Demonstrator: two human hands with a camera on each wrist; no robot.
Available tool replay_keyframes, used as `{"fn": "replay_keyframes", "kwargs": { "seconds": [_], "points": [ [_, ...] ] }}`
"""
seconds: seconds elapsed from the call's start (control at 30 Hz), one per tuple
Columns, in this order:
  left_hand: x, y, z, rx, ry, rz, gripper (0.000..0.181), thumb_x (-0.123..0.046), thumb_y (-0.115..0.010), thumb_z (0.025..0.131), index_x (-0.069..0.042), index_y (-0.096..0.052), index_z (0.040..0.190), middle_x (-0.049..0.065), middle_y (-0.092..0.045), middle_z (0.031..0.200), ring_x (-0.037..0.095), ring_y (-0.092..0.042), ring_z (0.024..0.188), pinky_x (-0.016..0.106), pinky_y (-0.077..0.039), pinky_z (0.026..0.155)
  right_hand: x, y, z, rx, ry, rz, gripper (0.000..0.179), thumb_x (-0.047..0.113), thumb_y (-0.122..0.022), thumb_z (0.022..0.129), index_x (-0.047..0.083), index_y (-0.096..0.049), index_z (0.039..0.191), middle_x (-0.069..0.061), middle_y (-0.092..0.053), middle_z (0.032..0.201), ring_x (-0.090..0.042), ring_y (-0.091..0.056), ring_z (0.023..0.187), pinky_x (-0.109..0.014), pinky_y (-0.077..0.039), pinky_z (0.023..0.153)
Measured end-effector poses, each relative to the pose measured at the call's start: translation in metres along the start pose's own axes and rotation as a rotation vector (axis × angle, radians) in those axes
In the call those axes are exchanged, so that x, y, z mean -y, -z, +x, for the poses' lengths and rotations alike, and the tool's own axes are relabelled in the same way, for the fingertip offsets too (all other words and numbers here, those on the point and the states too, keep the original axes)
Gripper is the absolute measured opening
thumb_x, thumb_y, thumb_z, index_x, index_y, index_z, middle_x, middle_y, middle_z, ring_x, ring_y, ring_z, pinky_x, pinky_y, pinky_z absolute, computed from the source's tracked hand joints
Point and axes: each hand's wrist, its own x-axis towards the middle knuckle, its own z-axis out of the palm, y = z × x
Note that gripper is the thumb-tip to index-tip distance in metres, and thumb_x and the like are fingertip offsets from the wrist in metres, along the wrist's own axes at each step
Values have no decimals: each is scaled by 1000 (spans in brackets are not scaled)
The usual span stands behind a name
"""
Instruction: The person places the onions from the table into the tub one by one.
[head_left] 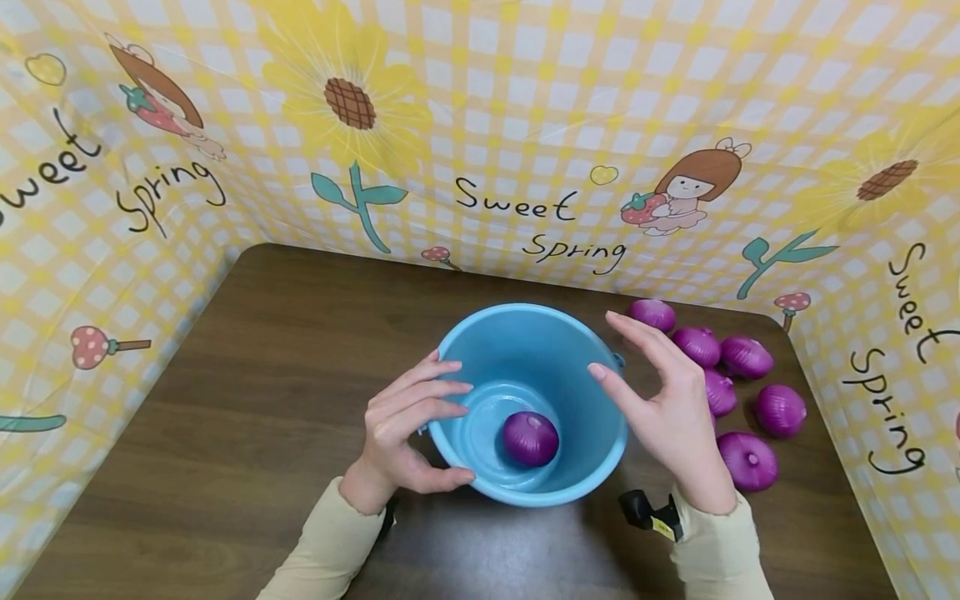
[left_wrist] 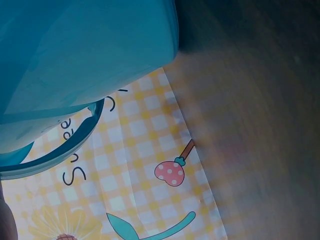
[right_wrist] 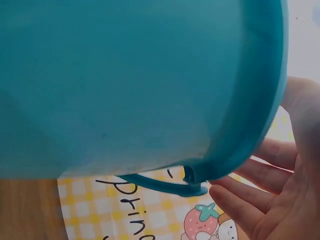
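A light blue plastic bucket [head_left: 525, 500] stands upright in the middle of the table, one purple onion [head_left: 530, 439] lying on its bottom. My left hand [head_left: 405, 425] holds the bucket's left rim, with fingers reaching over the edge and the thumb along the front of the rim. At the opposite side, my right hand [head_left: 675, 408] is spread with its fingers extended, the thumb tip overlapping the rim in the head view. Bucket walls [left_wrist: 95, 55] fill much of both wrist views. In the right wrist view, the right fingers [right_wrist: 240, 200] show beyond the rim.
Several purple onions [head_left: 780, 410] lie on the brown wooden table [head_left: 285, 375] to the right of the bucket, one partly hidden behind the right hand. The bucket's handle [right_wrist: 160, 187] hangs on its far side. Yellow checked cloth [head_left: 510, 125] walls in the table's back and sides.
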Motion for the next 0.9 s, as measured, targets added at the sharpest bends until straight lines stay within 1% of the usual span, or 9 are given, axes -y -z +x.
{"fn": "replay_keyframes", "kwargs": {
  "seconds": [0.13, 0.3, 0.43, 0.67, 0.77, 0.9],
  "points": [
    [0, 0, 0, -2, -3, -3, 56, -57, -78, 80, 0, -73, 81, 19, -74, 92, 42, -70, 95, 59, -49, 98, -3, 3, -1, -22, -22, 29, 63, 6, -85, 83, 21, -64, 140, 4, -63, 137, -19, -62, 121, -21, -46, 101],
    [0, 0, 0, -5, -5, -4, 56, -56, -77, 80, 0, -73, 81, 19, -74, 92, 41, -71, 96, 59, -49, 98, -7, 7, -3, -43, -41, 19, 62, 4, -85, 82, 19, -65, 139, 2, -63, 137, -20, -62, 121, -19, -46, 101],
    [0, -1, 0, -9, -4, -5, 57, -56, -77, 81, 0, -73, 80, 19, -74, 92, 41, -71, 96, 59, -49, 97, -11, 9, -5, -38, -81, 12, 58, 8, -83, 85, 23, -65, 139, 4, -63, 137, -18, -61, 123, -20, -45, 102],
    [0, 0, 1, -17, -10, -10, 56, -56, -78, 81, 0, -72, 80, 19, -74, 92, 41, -70, 96, 60, -49, 97, -21, 13, -9, -16, -134, -6, 57, 17, -81, 88, 34, -63, 139, 13, -61, 137, -11, -59, 124, -20, -44, 103],
    [0, 0, 1, -12, -6, -10, 56, -56, -77, 81, 0, -73, 80, 19, -74, 93, 41, -70, 96, 60, -49, 98, -24, 14, -10, -14, -153, -21, 56, 20, -82, 88, 36, -63, 139, 14, -61, 137, -10, -59, 125, -20, -44, 103],
    [0, 0, 1, -14, -9, -11, 56, -56, -78, 81, 0, -72, 80, 19, -74, 93, 41, -70, 96, 60, -49, 98, -28, 15, -12, -10, -173, -42, 55, 23, -82, 88, 33, -63, 139, 13, -61, 137, -12, -59, 125, -19, -42, 104]
  ]
}}
